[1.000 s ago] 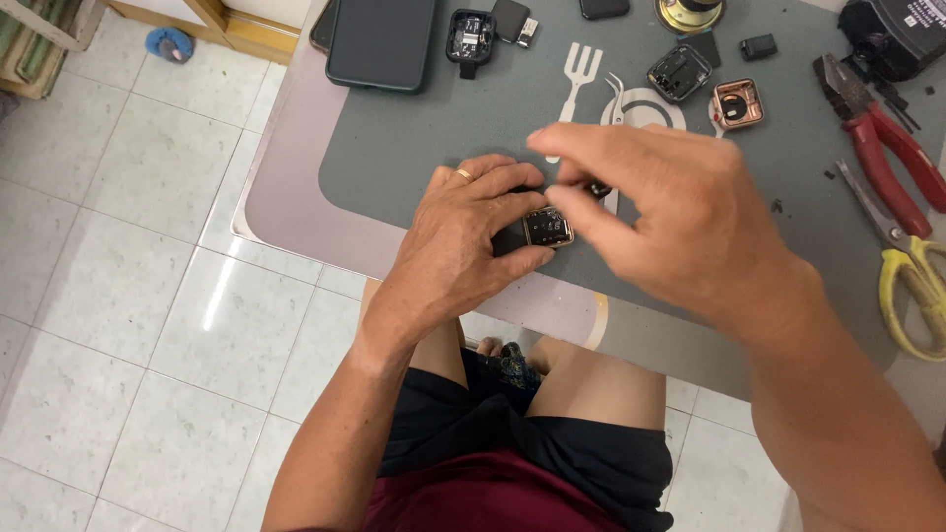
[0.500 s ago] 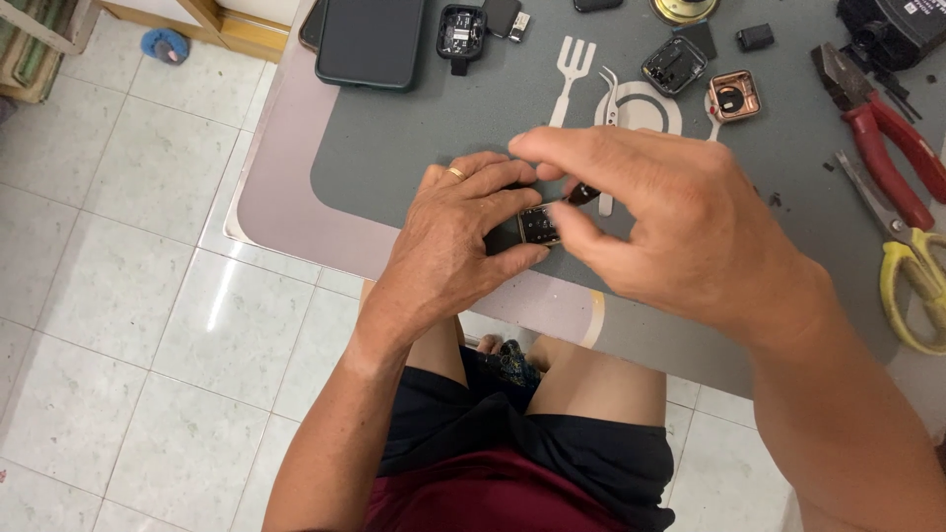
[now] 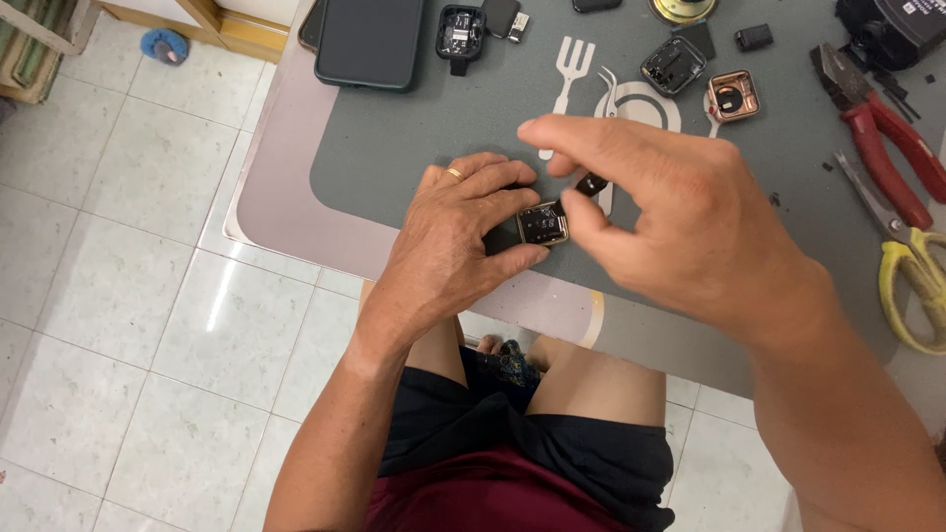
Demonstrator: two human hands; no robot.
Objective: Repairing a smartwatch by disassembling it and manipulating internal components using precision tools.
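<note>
My left hand (image 3: 461, 227), with a gold ring on one finger, grips a small opened smartwatch case (image 3: 542, 224) with a gold rim, its dark insides facing up, just above the near edge of the grey work mat (image 3: 414, 138). My right hand (image 3: 680, 217) hovers beside it from the right, thumb and fingers pinching a small dark part (image 3: 590, 183) right next to the case. Whether that part is attached to the case I cannot tell.
On the mat lie a dark phone (image 3: 369, 41), an opened black watch body (image 3: 459, 32), another black case (image 3: 673, 65), a copper-coloured watch case (image 3: 733, 95), red-handled pliers (image 3: 877, 118) and yellow-handled scissors (image 3: 912, 271). The tiled floor lies to the left.
My right hand has shifted slightly right and lifted its fingers, so the watch case and the small dark part show more clearly. The left hand keeps its grip.
</note>
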